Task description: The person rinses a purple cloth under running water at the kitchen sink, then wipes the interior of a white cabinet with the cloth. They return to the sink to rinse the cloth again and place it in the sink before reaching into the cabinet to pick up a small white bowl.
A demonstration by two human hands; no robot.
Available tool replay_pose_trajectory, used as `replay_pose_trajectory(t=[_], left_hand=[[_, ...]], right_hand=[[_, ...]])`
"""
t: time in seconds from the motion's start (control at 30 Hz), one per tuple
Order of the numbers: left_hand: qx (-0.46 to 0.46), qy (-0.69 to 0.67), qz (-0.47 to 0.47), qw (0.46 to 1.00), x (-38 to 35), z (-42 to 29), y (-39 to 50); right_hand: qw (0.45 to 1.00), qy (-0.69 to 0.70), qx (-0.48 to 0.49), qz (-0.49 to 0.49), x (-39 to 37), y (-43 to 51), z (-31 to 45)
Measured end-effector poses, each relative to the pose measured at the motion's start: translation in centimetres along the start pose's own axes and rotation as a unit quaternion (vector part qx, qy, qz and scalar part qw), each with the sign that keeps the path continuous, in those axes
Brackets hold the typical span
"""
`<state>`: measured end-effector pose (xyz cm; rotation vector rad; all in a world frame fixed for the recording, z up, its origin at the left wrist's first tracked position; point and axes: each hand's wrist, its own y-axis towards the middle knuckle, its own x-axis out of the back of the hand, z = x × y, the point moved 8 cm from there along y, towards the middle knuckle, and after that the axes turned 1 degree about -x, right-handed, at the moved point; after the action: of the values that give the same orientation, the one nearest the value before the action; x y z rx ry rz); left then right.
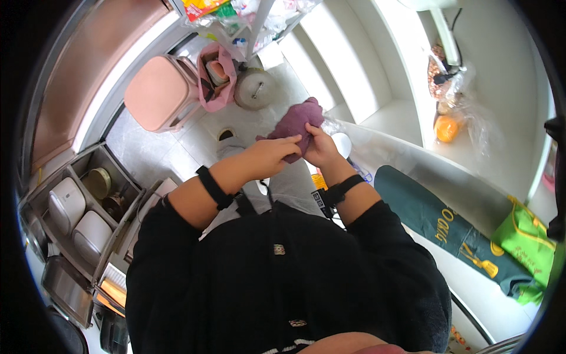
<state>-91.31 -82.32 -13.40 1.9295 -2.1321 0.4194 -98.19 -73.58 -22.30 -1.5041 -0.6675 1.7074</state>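
A crumpled purple cloth (294, 121) is held between both hands, above the lap and the tiled floor. My left hand (322, 148) grips its right side, with the thumb on top. My right hand (279, 152) lies across its lower left part, fingers bent onto the fabric; the fingertips are partly hidden against the cloth. Both forearms wear black straps.
Ahead stand a pink stool (157, 93), a pink bag (216, 99) and a round metal lid (255, 88). White shelves (398, 106) rise at the right, beside a dark green printed cloth (424, 212). An open drawer (95, 186) with white containers is at the left.
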Motion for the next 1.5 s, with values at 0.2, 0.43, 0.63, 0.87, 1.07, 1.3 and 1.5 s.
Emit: replay_pose_trajectory(t=[0.2,0.43,0.63,0.87,1.07,1.3,1.5], left_hand=[[0.250,-0.105,-0.092,0.958,-1.3,12.8,-2.1],[0.309,-0.345,-0.193,0.865,-8.7,26.8,-0.2],[0.324,-0.419,-0.188,0.827,-11.4,36.2,0.2],[0.277,-0.437,-0.120,0.848,-8.2,42.9,2.4],[0.256,-0.401,-0.125,0.871,-6.5,45.6,5.7],[0.278,-0.320,0.001,0.906,-8.9,47.4,6.1],[0.267,-0.336,-0.047,0.902,-7.9,48.3,6.0]], right_hand=[[0.996,-0.034,-0.007,-0.083,7.7,10.1,1.7],[0.978,-0.086,0.083,-0.169,19.3,21.8,8.3],[0.965,-0.211,0.101,-0.118,20.8,24.0,13.5],[0.936,-0.213,0.279,-0.020,15.2,12.9,20.8],[0.863,-0.206,0.453,-0.088,16.8,3.2,27.8],[0.201,-0.660,0.372,-0.621,20.4,2.4,29.8],[0.438,-0.590,0.196,-0.649,27.3,12.8,31.3]])
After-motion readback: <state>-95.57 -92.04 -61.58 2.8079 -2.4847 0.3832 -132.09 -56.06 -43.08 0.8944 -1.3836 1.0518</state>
